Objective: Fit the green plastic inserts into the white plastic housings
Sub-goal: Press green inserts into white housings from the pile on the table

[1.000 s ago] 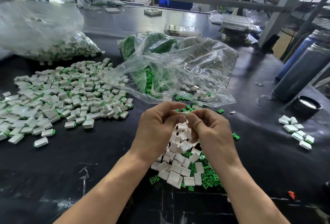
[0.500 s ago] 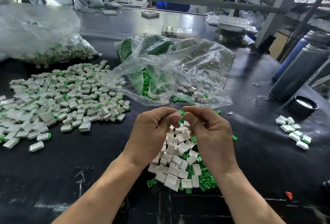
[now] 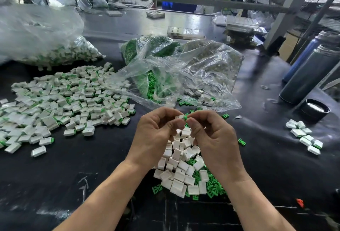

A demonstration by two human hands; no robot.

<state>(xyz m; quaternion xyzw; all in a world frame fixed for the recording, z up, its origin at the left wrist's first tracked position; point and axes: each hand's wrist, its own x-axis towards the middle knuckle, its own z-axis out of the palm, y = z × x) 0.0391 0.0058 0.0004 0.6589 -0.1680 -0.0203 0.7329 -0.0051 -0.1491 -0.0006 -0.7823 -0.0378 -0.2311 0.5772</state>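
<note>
A: Nearest you, what lies on the black table (image 3: 77,171)?

B: At six o'clock, a heap of empty white housings (image 3: 179,171) mixed with loose green inserts (image 3: 211,186), too many and too overlapped to count. Both forearms come up from the bottom edge over it.

A: And the hands?

B: They meet just above the heap's far side. The left hand (image 3: 156,135) has its fingers curled, pinching one white housing (image 3: 180,117) at the fingertips. The right hand (image 3: 215,137) is curled too, thumb and forefinger pinching a green insert (image 3: 185,118) whose tip touches the housing's end. How far in it sits, I cannot tell.

A: Further out?

B: At three o'clock, a small cluster of about ten assembled pieces (image 3: 303,137). At nine o'clock, a wide spread of finished pieces (image 3: 70,102), well over a hundred, white with green showing at one end.

A: Containers?

B: Three clear plastic bags. One open bag (image 3: 193,76) at twelve o'clock holds green inserts on its left and a few white housings on its right. Behind it lies a bag of green parts (image 3: 150,46). At ten o'clock a large bag (image 3: 46,41) holds white-and-green pieces.

A: Anything else?

B: At two o'clock, two dark cylindrical flasks (image 3: 309,72) lean side by side, one round black lid (image 3: 315,109) just in front.
</note>
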